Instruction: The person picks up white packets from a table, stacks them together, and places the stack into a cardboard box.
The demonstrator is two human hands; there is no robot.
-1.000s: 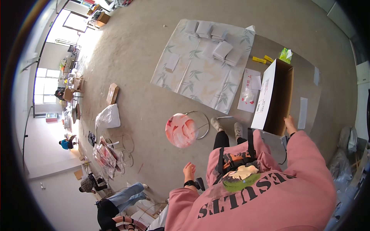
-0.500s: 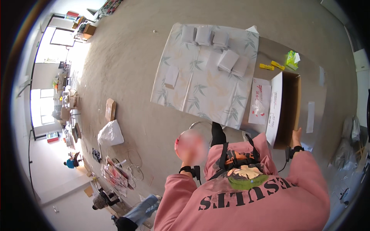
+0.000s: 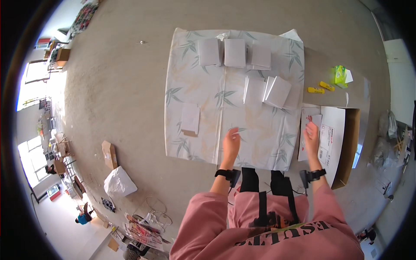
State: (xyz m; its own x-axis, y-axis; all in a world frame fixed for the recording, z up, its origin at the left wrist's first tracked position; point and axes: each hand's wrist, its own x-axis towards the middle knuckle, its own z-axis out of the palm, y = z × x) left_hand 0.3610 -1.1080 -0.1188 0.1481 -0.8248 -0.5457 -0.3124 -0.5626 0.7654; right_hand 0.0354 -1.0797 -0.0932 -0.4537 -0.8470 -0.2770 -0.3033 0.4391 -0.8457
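My left hand (image 3: 232, 141) is over the near part of a cloth-covered table (image 3: 208, 147), its fingers loosely bent and apart, with nothing visible in them. My right hand (image 3: 311, 134) is above white printed paper (image 3: 304, 145) with red marks, beside an open cardboard box (image 3: 333, 143). Its fingers are also loosely bent; no held thing shows. Stacks of white booklet-like packets stand on the cloth: one at the far left (image 3: 209, 52), others beside it, and a fanned pile (image 3: 277, 92) nearer. A single white piece with a brown edge (image 3: 190, 119) lies to the left.
Right of the cloth lie two yellow tubes (image 3: 316, 90) and a green tissue pack (image 3: 341, 76). A white sack (image 3: 120, 182) and a small carton (image 3: 109, 154) rest on the floor at left. Cables and plastic-wrapped material (image 3: 143, 232) lie at lower left. Other people are in the background.
My right hand has left the box's near edge and moved over the printed paper. My left hand has risen from the red round object beside me to above the cloth. My view has shifted.
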